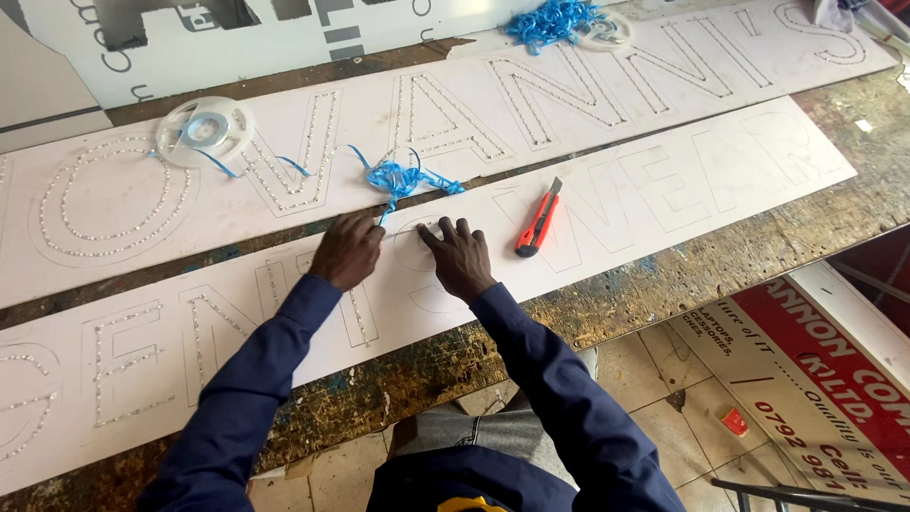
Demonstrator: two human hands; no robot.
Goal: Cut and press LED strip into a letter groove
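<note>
**Both hands working on the near white sign panel**

The near white panel (664, 204) is lying lengthwise across the worn surface (720, 270), its outlined letters partly filled with small studs at the left end. The left hand (347, 250) is resting on this panel in a loose fist, pinching the tail of a blue strip tangle (403, 178); fingers closed, but what exactly is between them is too small to tell. The right hand (458, 256) is pressing flat on the panel just beside it, fingers spread, holding nothing. The hands are sitting close together but not touching. An orange utility knife (537, 224) is lying on the same panel, near the right hand, blade out. A second, studded white panel (569, 95) is lying behind, carrying a clear spool (203, 131) trailing blue strip. More blue strip (553, 21) is piling at the far edge. A red-and-white signboard (834, 379) is leaning on the tiled floor (654, 379).
</note>
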